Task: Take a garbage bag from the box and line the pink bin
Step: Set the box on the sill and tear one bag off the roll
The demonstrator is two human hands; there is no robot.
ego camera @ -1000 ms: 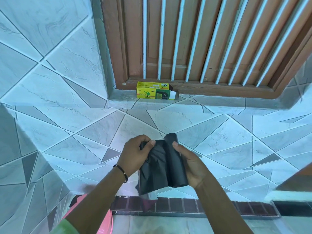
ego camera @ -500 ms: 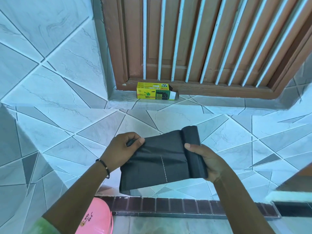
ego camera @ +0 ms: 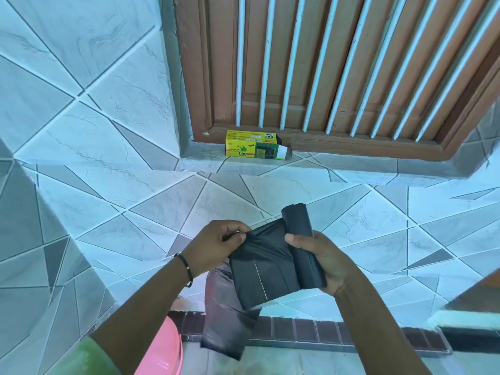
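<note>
A black roll of garbage bags (ego camera: 304,247) sits in my right hand (ego camera: 328,262), fingers curled round it. Its unrolled black sheet (ego camera: 259,263) stretches left, with a dotted perforation line showing. My left hand (ego camera: 216,243) pinches the sheet's top left edge. A loose flap of the bag (ego camera: 226,326) hangs down below the hands. The yellow and green bag box (ego camera: 254,148) lies on the window ledge, its right end open. Only the rim of the pink bin (ego camera: 162,350) shows at the bottom left, under my left forearm.
A brown wooden window frame with white bars (ego camera: 324,71) fills the top. Tiled walls surround it, with a corner jutting out at the left. A dark tile strip (ego camera: 324,331) runs along the floor line. A white-edged ledge (ego camera: 470,318) pokes in at the right.
The hands have drawn closer together since half a second ago, so the sheet is bunched between them, and a longer flap of bag now hangs below the hands.
</note>
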